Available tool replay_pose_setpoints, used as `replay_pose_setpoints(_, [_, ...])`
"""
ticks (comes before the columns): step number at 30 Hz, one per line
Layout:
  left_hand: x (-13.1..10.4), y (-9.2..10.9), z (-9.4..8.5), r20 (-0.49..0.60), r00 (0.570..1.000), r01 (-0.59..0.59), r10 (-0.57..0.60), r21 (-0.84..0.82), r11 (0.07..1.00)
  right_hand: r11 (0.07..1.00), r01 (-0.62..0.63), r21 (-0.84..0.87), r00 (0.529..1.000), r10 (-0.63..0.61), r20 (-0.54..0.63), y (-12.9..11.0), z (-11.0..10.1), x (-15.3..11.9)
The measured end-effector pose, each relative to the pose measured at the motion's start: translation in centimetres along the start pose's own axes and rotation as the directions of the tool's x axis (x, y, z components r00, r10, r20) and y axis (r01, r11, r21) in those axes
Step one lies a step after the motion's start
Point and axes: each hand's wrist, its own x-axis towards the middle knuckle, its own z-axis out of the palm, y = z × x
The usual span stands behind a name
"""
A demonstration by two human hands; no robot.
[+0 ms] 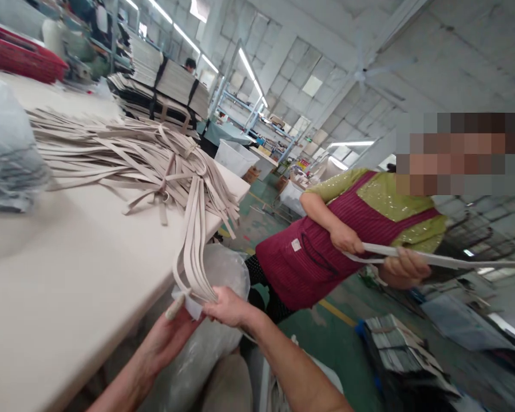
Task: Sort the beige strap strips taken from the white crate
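Note:
A bunch of flat beige fabric straps (193,240) hangs in a loop off the table edge, down to my hands. My right hand (229,306) pinches the lower ends of this bunch. Just left of it, my left hand (165,337) is turned palm up and curled around the strap ends, its thumb wrapped in a pale covering. A small white piece (193,307), like paper or a label, shows between the two hands. The fingertips of my left hand are partly hidden.
A large pile of similar straps (124,149) lies on the pale table (81,269). A clear plastic bag (8,149) sits at left, a red basket (21,54) behind. On the right, a co-worker in a maroon apron (309,257) holds a pale strap (438,260).

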Motion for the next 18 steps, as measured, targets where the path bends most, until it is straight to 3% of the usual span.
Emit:
replay_pose_setpoints(3, [0.1, -0.5, 2.2, 0.013, 1.0, 0.016, -0.015, -0.095, 0.995, 0.999, 0.002, 0.033, 0.999, -0.003, 0.032, 2.1, 1.2, -4.3])
replay_pose_setpoints(9, [0.9, 0.0, 5.6, -0.188, 0.981, -0.072, 0.048, -0.125, 0.99, 1.0, -0.007, -0.008, 1.0, 0.007, 0.008, 8.4, 2.4, -13.1])
replay_pose_setpoints(11, [1.7, 0.7, 6.2, -0.229, 0.968, -0.129, 0.105, -0.089, 0.988, 0.997, -0.055, -0.063, 0.995, 0.05, -0.083, 11.5, 3.0, -15.9])
replay_pose_setpoints(14, [2.9, 1.9, 6.6, -0.323, 0.912, -0.265, 0.254, 0.01, 0.964, 0.985, -0.148, -0.088, 0.969, 0.127, -0.21, 17.3, 4.7, -19.5])
replay_pose_setpoints(16, [3.1, 2.3, 6.6, -0.335, 0.88, -0.317, 0.337, 0.115, 0.941, 0.979, -0.206, -0.013, 0.947, 0.196, -0.254, 21.7, 6.5, -21.4])
replay_pose_setpoints(18, [2.6, 1.9, 6.5, -0.301, 0.882, -0.306, 0.362, 0.22, 0.926, 0.956, -0.268, 0.12, 0.919, 0.291, -0.267, 25.9, 8.8, -22.8])
